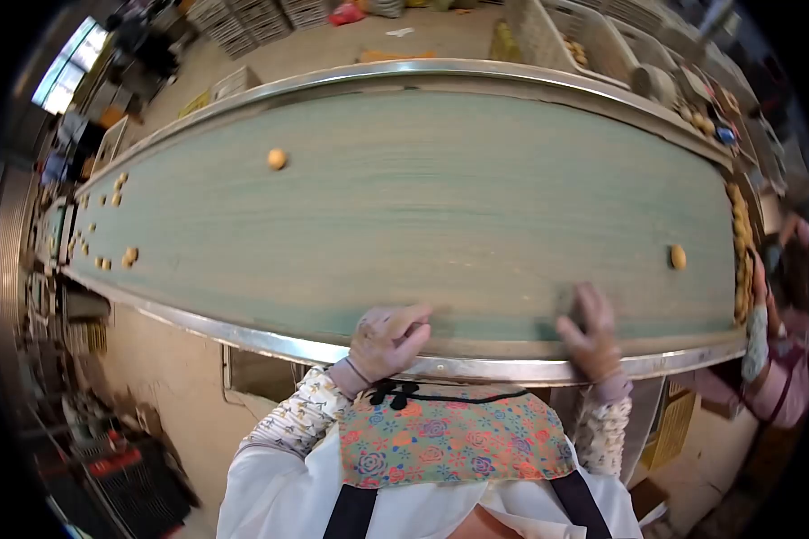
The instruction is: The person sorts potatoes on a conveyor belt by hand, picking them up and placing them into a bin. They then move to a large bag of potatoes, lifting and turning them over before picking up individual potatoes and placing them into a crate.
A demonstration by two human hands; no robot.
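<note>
A wide green conveyor belt runs crosswise in front of me. My left hand is over its near metal edge, fingers bent loosely and the thumb apart from them, with nothing visible in it. To the right, my right hand hovers at the near side of the belt, fingers spread, slightly smeared by motion and holding nothing. One round yellow-brown piece of produce, potato-like, lies on the belt beyond my right hand. Another round piece sits toward the far left side, away from both hands.
Several more pieces are scattered at the belt's left end. A row of produce lines the right end, where another person's hand rests. Crates stand beyond the far metal rail.
</note>
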